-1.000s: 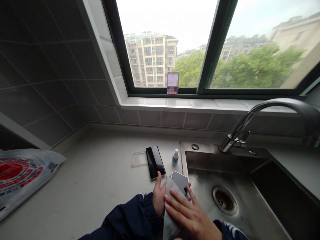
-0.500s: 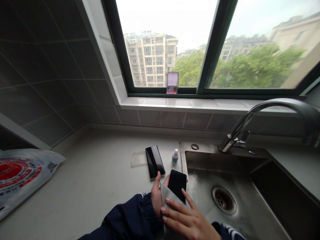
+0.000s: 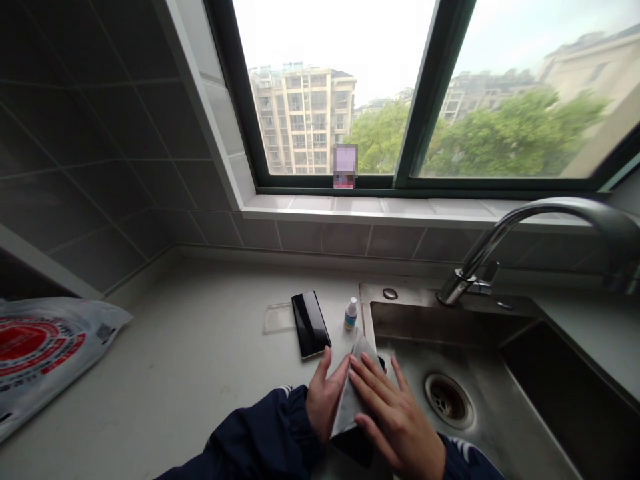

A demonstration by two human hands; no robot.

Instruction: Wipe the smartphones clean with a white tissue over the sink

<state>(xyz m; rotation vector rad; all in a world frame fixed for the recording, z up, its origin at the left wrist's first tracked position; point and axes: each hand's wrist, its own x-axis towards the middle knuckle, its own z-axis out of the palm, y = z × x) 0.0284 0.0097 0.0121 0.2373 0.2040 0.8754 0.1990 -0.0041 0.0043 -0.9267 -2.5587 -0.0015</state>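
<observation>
"What's in your hands right now?"

"A black phone [image 3: 353, 445], with a grey cloth [image 3: 353, 393] folded over most of it. Only its dark lower end sticks out below the fold."

"How are your hands set?"

"They're together, clamped on the phone through the cloth. My left hand [image 3: 325, 398] braces one side with the fingers pointing up, and my right hand [image 3: 397, 417] lies across the front with the fingers spread."

"Where's the phone?"

"Near the front of the counter [image 3: 200, 340], just beside the left rim of the steel sink [image 3: 367, 320]. My hands hide whether anything under it touches the counter."

"What makes this grip a good one?"

"I'd say it's the flat fingers. They spread the pressure over the cloth instead of digging in at the fingertips. The left hand gives the right something firm to press against, and the cloth keeps most of my skin off the phone. I'd also keep the phone well over the counter rather than drifting past the sink rim."

"What's lying nearby?"

"A second black phone [image 3: 311, 323] sits on the counter, with a clear phone case [image 3: 279, 318] just to its left. A small white-capped bottle [image 3: 351, 313] stands between that phone and the sink."
</observation>
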